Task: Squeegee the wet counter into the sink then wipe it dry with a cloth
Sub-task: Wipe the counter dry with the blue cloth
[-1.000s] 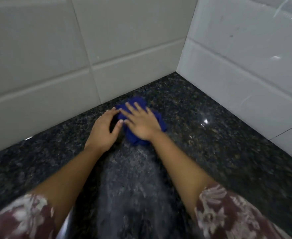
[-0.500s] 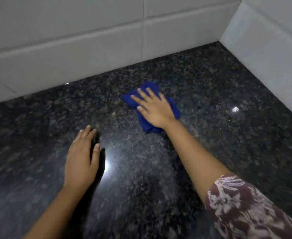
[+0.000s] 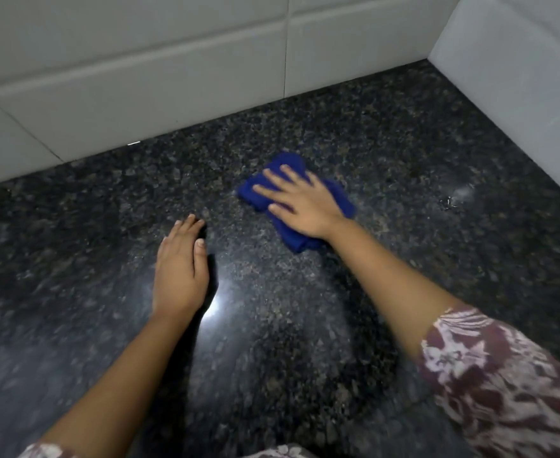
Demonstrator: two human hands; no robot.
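A folded blue cloth [image 3: 339, 196] lies on the dark speckled granite counter [image 3: 404, 153], a little right of centre. My right hand [image 3: 300, 201] presses flat on top of it with the fingers spread and straight. My left hand [image 3: 179, 266] rests flat on the bare counter to the cloth's lower left, fingers together, holding nothing. No squeegee and no sink are in view.
White tiled walls [image 3: 172, 61] meet the counter at the back and on the right [image 3: 519, 94], forming a corner at the upper right. A small wet glint [image 3: 450, 201] shows on the counter near the right wall.
My left hand left the cloth and settled flat on the counter to its left. My right hand slid the cloth out from the back wall, away from the corner.
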